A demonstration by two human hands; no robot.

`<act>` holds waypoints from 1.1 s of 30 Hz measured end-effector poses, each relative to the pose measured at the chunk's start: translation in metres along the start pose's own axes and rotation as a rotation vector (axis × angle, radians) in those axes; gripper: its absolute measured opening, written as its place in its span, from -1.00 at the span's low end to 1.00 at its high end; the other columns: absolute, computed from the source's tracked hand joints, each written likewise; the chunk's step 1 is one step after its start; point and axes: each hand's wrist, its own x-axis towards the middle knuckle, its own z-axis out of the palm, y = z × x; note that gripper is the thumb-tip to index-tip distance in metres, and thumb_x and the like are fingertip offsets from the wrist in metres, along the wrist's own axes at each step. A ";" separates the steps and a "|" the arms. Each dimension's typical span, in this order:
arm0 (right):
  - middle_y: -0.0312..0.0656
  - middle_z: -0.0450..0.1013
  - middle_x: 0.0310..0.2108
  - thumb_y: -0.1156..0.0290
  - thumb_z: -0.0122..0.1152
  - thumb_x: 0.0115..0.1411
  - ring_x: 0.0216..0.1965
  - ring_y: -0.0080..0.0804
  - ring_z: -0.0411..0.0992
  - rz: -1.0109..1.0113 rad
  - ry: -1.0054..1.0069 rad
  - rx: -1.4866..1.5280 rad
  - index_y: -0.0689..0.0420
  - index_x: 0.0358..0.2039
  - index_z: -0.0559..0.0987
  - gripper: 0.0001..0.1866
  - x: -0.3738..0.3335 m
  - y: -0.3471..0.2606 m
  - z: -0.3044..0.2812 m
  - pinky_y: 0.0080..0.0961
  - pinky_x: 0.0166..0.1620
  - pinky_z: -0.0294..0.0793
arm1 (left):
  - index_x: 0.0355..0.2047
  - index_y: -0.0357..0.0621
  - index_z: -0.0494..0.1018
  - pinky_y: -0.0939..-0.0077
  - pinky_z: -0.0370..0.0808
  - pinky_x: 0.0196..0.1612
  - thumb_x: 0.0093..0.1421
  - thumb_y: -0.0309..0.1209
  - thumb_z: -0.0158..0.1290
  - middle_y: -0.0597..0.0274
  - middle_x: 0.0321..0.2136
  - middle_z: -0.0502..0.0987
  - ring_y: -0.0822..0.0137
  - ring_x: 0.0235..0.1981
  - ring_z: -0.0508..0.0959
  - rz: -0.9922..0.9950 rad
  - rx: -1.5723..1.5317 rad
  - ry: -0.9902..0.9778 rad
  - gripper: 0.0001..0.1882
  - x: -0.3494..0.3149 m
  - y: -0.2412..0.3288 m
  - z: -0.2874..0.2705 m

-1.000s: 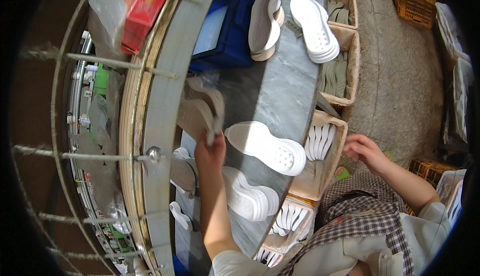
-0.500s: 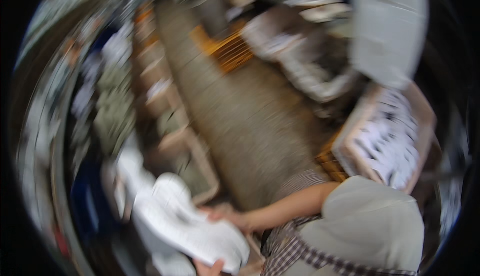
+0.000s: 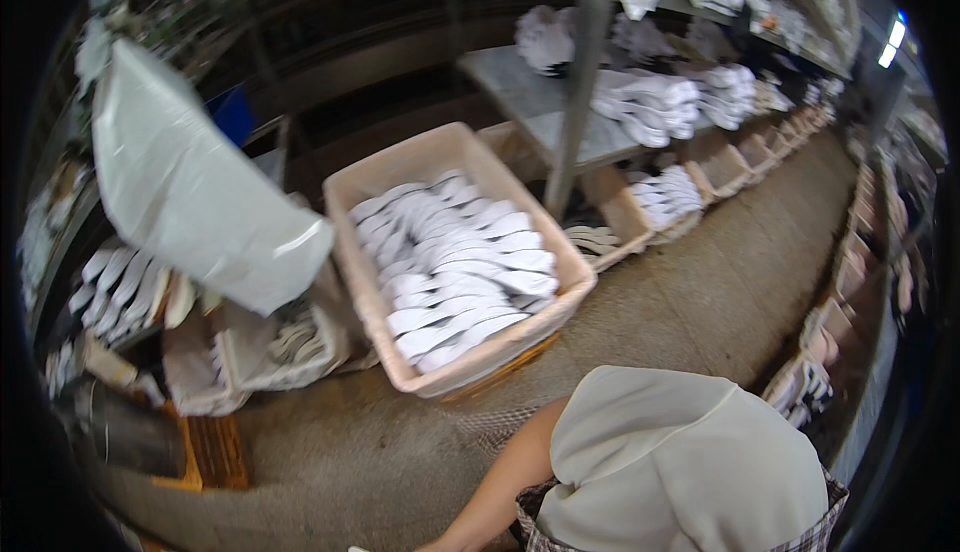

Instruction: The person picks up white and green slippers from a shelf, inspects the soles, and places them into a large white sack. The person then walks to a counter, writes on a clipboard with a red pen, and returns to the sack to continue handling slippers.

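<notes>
My right arm point(image 3: 505, 482) reaches down and left from a pale grey sleeve point(image 3: 680, 452). Its hand is almost wholly cut off by the lower edge, so the fingers do not show. A sliver of something pale point(image 3: 357, 549) peeks in at that edge, too little to name. My left hand is out of view. Beyond the arm stands a large pinkish bin point(image 3: 470, 157), nearest of the containers, full of overlapping white sole-shaped pieces point(image 3: 450, 252). It rests on an orange crate point(image 3: 505, 364).
A whitish sheet-like panel point(image 3: 200, 182) leans left of the bin. A metal post point(image 3: 580, 82) holds a shelf point(image 3: 510, 82) with stacked white pieces point(image 3: 650, 102). Smaller bins point(image 3: 715, 167) line the aisle floor point(image 3: 690, 282). A grey bucket point(image 3: 130, 432) stands by another orange crate point(image 3: 215, 452).
My view has swung right, bringing the large bin to the middle. Both hands, earlier on a white sole-shaped piece at lower left, have dropped out of view or nearly so.
</notes>
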 end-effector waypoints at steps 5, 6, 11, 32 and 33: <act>-0.14 -0.05 0.31 -0.41 -0.14 0.01 0.31 -0.16 -0.11 0.032 0.128 0.179 -0.07 0.32 -0.02 -0.01 -0.019 0.009 -0.039 -0.03 0.24 -0.01 | 0.19 -0.15 0.16 0.29 0.28 0.10 0.09 -0.24 0.04 0.16 0.09 0.30 0.19 0.09 0.31 -0.135 -0.031 -0.152 -0.34 0.046 -0.036 0.029; -0.14 -0.05 0.31 -0.42 -0.15 0.01 0.31 -0.16 -0.11 0.038 0.143 0.208 -0.07 0.32 -0.02 -0.01 -0.020 0.012 -0.045 -0.02 0.23 -0.01 | 0.19 -0.14 0.16 0.29 0.28 0.10 0.10 -0.24 0.03 0.16 0.09 0.30 0.20 0.09 0.31 -0.162 -0.039 -0.169 -0.35 0.052 -0.044 0.033; -0.12 -0.03 0.30 -0.44 -0.16 -0.01 0.31 -0.13 -0.11 0.081 0.182 0.315 -0.07 0.32 0.00 0.00 -0.011 0.021 -0.061 0.02 0.22 0.00 | 0.19 -0.12 0.17 0.30 0.29 0.09 0.15 -0.22 -0.02 0.18 0.09 0.30 0.22 0.09 0.31 -0.286 -0.096 -0.207 -0.40 0.072 -0.094 0.034; 0.06 -0.09 0.29 -0.42 -0.45 0.07 0.24 0.20 -0.03 0.308 0.180 0.001 0.05 0.29 0.04 -0.04 -0.042 -0.034 -0.016 0.24 0.12 0.09 | -0.08 -0.08 0.42 0.43 0.56 -0.30 0.28 -0.09 -0.14 0.24 -0.19 0.52 0.31 -0.27 0.54 -0.313 -1.182 0.180 -0.61 -0.022 -0.086 -0.047; 0.05 -0.10 0.29 -0.42 -0.44 0.08 0.24 0.21 -0.04 0.337 0.197 -0.009 0.06 0.29 0.04 -0.05 -0.040 -0.037 -0.005 0.27 0.11 0.10 | -0.08 -0.08 0.43 0.44 0.56 -0.32 0.27 -0.09 -0.13 0.23 -0.20 0.52 0.30 -0.28 0.54 -0.283 -1.231 0.161 -0.61 -0.031 -0.085 -0.051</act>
